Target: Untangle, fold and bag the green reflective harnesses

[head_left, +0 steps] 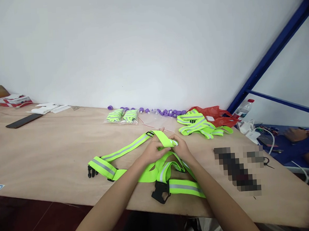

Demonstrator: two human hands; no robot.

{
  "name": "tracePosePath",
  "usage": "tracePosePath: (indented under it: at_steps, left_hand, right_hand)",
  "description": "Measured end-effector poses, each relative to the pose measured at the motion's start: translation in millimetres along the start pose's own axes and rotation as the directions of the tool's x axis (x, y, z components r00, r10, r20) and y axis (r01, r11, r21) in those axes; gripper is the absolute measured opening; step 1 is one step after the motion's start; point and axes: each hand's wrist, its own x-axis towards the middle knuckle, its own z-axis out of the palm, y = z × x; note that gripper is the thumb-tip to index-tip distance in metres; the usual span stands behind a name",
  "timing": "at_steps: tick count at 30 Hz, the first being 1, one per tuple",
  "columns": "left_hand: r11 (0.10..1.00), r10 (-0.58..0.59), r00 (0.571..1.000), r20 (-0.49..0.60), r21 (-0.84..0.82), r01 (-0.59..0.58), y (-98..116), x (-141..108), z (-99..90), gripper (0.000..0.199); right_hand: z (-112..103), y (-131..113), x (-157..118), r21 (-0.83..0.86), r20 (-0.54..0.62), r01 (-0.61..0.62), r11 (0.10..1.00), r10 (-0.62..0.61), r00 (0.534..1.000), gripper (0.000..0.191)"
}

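Observation:
A neon yellow-green reflective vest of elastic straps [130,148] with silver stripes lies spread on the table before me. My left hand [153,151] grips one of its straps, which loops up over the fingers. Close beside it, my right hand [180,147] pinches the same strap near a fold. A black buckle half [161,191] hangs at the table's front edge, and a pronged buckle half [92,171] lies at the left end. Near my left hand a black slider [149,133] sits on the strap. Some straps are hidden behind my forearms.
Behind are two bagged strap bundles [121,115], several purple caps [167,112], another reflective vest [197,123] and a red plastic bag [217,115]. Blurred dark items [237,169] lie at right. A bottle [244,110] and another person's hand [297,134] are beyond. A dark flat bar [24,120] lies left.

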Motion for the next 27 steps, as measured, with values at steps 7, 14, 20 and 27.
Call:
tracePosePath:
  at_steps: [7, 14, 20, 27]
  left_hand:
    - [0.96, -0.029, 0.98, -0.199, 0.267, 0.082, -0.4, 0.3, -19.7, 0.035]
    - [0.952, 0.029, 0.948, -0.317, 0.299, 0.071, 2.4, 0.6, -26.7, 0.033]
    - [0.996, -0.073, 0.885, -0.46, 0.012, 0.089, 6.1, 2.3, -31.4, 0.04]
    - [0.638, -0.49, 0.857, -0.161, -0.736, 0.226, 8.7, 7.1, -20.9, 0.045]
  right_hand:
    - [-1.0, -7.9, -0.2, 0.073, -0.063, -0.099, 0.992, 0.104, 0.993, 0.021]
    - [-8.8, -6.2, 2.4, 0.066, -0.146, -0.085, 0.994, 0.094, 0.985, 0.028]
    - [-23.9, 3.8, 9.4, -0.14, -0.383, 0.061, 0.988, -0.11, 0.917, 0.028]
    - [-31.3, 7.9, 12.3, -0.114, -0.514, 0.157, 0.981, -0.194, 0.836, 0.029]
